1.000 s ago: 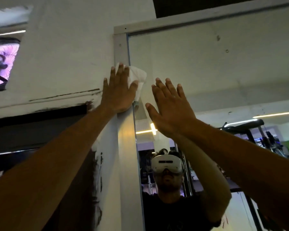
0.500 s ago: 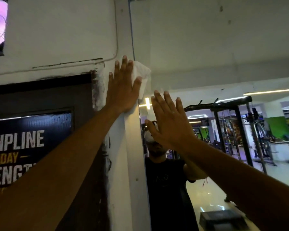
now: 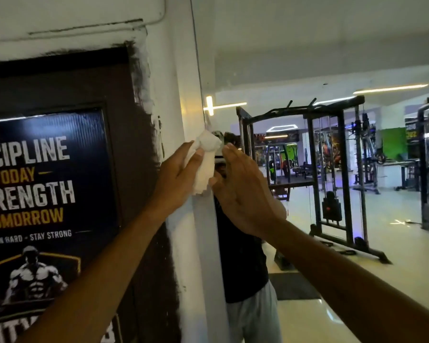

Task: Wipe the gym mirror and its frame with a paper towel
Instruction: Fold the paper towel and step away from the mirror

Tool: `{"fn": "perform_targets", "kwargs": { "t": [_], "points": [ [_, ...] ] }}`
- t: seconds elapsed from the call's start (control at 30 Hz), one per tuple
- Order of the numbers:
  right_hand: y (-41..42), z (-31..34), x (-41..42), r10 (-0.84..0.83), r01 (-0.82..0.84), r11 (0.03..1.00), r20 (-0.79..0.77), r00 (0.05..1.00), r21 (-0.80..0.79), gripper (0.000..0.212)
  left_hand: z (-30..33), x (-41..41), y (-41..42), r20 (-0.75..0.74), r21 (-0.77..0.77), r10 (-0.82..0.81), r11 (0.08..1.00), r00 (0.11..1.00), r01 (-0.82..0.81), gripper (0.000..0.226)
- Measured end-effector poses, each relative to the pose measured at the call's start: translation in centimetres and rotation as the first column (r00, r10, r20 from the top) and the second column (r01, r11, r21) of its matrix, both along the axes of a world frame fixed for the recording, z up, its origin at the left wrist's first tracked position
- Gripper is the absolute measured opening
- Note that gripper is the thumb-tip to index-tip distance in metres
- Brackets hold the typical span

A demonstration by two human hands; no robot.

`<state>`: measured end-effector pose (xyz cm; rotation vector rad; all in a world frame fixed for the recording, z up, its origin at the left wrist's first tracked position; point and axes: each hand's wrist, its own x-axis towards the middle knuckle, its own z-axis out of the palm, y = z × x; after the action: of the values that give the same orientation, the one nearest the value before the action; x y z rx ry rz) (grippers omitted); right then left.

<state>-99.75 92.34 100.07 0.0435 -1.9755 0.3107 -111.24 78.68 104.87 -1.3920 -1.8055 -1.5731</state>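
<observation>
Left hand (image 3: 176, 179): grips a crumpled white paper towel (image 3: 204, 160), pressed against the mirror frame (image 3: 203, 219) at its left vertical edge. Right hand (image 3: 243, 191): fingers straight, released, just beside the towel, before the mirror (image 3: 307, 70). Wall poster (image 3: 45, 194) to the left.

White crumpled paper towel (image 3: 204, 160) pressed against the pale frame (image 3: 203, 231) at the mirror (image 3: 332, 70) edge
</observation>
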Motion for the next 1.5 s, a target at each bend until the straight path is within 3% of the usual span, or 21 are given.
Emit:
{"fn": "perform_targets", "kwargs": {
  "t": [0.1,0.2,0.3,0.37,0.43,0.5,0.53,0.6,0.67,0.77,0.87,1.0,1.17,1.27,1.43,1.5],
  "points": [
    [-2.0,-4.2,0.9,0.159,-0.157,0.976,0.007,0.987,-0.152,0.071,-4.2,2.0,-1.4,0.403,0.210,-0.185,0.972,0.896,0.106,0.017],
    [-3.5,-8.9,0.7,0.254,-0.216,0.921,0.082,0.964,-0.323,0.057,-9.2,3.3,-3.0,0.646,0.314,-0.385,0.921,0.660,0.230,0.029],
    [-5.4,-13.3,0.6,0.330,-0.208,0.823,0.147,0.932,-0.528,0.061,-13.5,4.9,-5.3,0.771,0.436,-0.509,0.860,0.382,0.265,0.035],
    [-7.0,-15.7,0.7,0.400,-0.237,0.726,0.116,0.909,-0.646,0.062,-16.5,6.7,-6.7,0.817,0.366,-0.433,0.900,0.380,0.236,0.030],
    [-8.3,-18.1,1.3,0.400,-0.206,0.632,0.087,0.912,-0.747,0.077,-19.6,8.1,-8.3,0.829,0.315,-0.383,0.922,0.408,0.225,0.028],
    [-9.3,-20.4,1.9,0.362,-0.114,0.602,0.143,0.921,-0.791,0.084,-21.1,10.3,-9.7,0.890,0.207,-0.274,0.955,0.365,0.211,0.055],
    [-9.7,-21.8,2.2,0.364,-0.084,0.595,0.175,0.915,-0.800,0.081,-23.2,9.1,-10.2,0.889,0.251,-0.326,0.935,0.323,0.253,0.060],
    [-10.0,-24.0,2.8,0.372,-0.059,0.598,0.211,0.904,-0.800,0.069,-25.8,8.7,-10.6,0.884,0.356,-0.390,0.919,0.259,0.169,0.039],
    [-9.6,-25.8,3.2,0.403,-0.067,0.598,0.227,0.886,-0.799,0.056,-28.2,8.5,-11.4,0.900,0.378,-0.382,0.924,0.209,0.063,0.047],
    [-8.9,-27.6,3.8,0.493,-0.098,0.570,0.245,0.835,-0.815,0.044,-31.5,9.4,-11.7,0.915,0.109,-0.098,0.994,0.391,-0.006,0.045],
    [-8.4,-29.4,4.5,0.612,-0.104,0.518,0.282,0.738,-0.849,0.043,-34.6,10.8,-12.1,0.888,-0.028,0.066,0.996,0.455,-0.089,0.037],
    [-7.5,-31.8,5.7,0.764,-0.121,0.373,0.230,0.603,-0.920,0.032,-37.1,13.7,-12.2,0.937,-0.041,0.122,0.969,0.327,-0.245,0.032],
    [-6.9,-35.1,6.8,0.892,0.004,0.187,0.171,0.419,-0.982,0.029,-40.4,17.9,-11.8,0.981,-0.014,0.087,0.925,0.175,-0.381,0.026],
    [-7.5,-37.7,7.5,0.912,0.046,0.216,0.219,0.347,-0.975,0.028,-42.0,21.5,-12.0,0.984,-0.047,0.127,0.856,0.123,-0.514,0.029],
    [-9.7,-41.3,10.6,0.943,0.019,0.289,0.288,0.167,-0.957,0.004,-44.7,29.7,-13.5,0.945,-0.181,0.307,0.775,0.110,-0.605,0.039],
    [-11.0,-42.2,12.7,0.948,0.011,0.309,0.309,0.076,-0.951,0.004,-45.4,33.2,-14.3,0.930,-0.215,0.360,0.691,0.070,-0.690,0.037]
  ]
}}
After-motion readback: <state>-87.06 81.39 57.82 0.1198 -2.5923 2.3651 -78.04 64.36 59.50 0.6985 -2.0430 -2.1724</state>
